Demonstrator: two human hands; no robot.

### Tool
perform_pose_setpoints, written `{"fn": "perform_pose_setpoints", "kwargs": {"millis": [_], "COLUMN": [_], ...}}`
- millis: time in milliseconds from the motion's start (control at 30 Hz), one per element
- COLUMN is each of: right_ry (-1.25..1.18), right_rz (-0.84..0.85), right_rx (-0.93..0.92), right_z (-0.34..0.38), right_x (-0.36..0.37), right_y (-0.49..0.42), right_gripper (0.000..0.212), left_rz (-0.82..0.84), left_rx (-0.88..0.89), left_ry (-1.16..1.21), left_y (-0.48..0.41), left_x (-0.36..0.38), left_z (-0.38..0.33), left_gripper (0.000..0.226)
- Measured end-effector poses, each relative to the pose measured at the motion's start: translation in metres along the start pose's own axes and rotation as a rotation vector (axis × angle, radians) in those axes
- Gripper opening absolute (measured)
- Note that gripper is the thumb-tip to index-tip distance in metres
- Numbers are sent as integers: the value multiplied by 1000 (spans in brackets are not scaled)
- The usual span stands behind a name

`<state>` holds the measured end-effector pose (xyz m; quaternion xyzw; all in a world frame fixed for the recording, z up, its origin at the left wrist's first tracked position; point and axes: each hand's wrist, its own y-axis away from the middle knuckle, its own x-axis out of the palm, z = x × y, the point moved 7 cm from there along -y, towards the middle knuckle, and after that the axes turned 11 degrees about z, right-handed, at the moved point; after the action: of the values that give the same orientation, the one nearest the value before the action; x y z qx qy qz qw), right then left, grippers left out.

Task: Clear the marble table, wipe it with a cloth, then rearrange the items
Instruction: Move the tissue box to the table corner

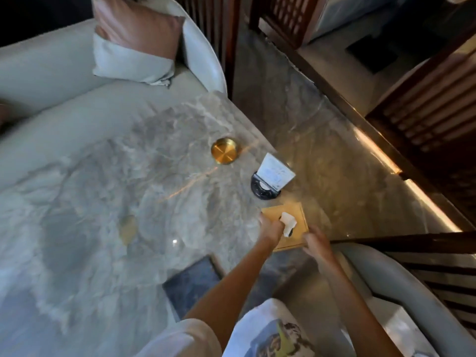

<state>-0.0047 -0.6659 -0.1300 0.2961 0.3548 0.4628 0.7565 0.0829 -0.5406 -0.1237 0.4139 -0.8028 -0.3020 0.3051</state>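
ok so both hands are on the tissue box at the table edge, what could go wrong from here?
1. The tissue box sits at the marble table's right edge; a slip by the left hand or right hand could drop it to the floor.
2. The card stand sits just beyond, also near the edge; lifting the box may knock it off.
3. The protruding tissue might snag and pull out.

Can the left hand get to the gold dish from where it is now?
Probably yes. The left hand is on the near side of the tissue box, and the marble between it and the gold dish looks bare; the card stand sits off to the right of that path.
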Motion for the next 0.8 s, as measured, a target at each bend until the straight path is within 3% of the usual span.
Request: {"fn": "perform_pose_setpoints", "kwargs": {"millis": [100,233,567,633,800], "right_ry": [-24,-5,119,139,454], "right_rz": [-3,22,8,14,-61], "right_rx": [30,-21,-85,-83,-157], "right_z": [-11,-12,3,6,17], "right_x": [-36,-64,-66,-63,-47], "right_y": [-20,-38,-41,-36,-17], "right_gripper": [39,51,27,31,47], "left_rz": [0,13,5,32,30], "left_rx": [-12,-43,-37,-33,33], "left_ry": [34,14,-31,-34,-69], "left_y": [-12,-25,-37,-37,-21], "left_x": [39,67,65,58,17], "left_z": [2,7,23,23,20], "left_gripper": [69,80,80,74,76]}}
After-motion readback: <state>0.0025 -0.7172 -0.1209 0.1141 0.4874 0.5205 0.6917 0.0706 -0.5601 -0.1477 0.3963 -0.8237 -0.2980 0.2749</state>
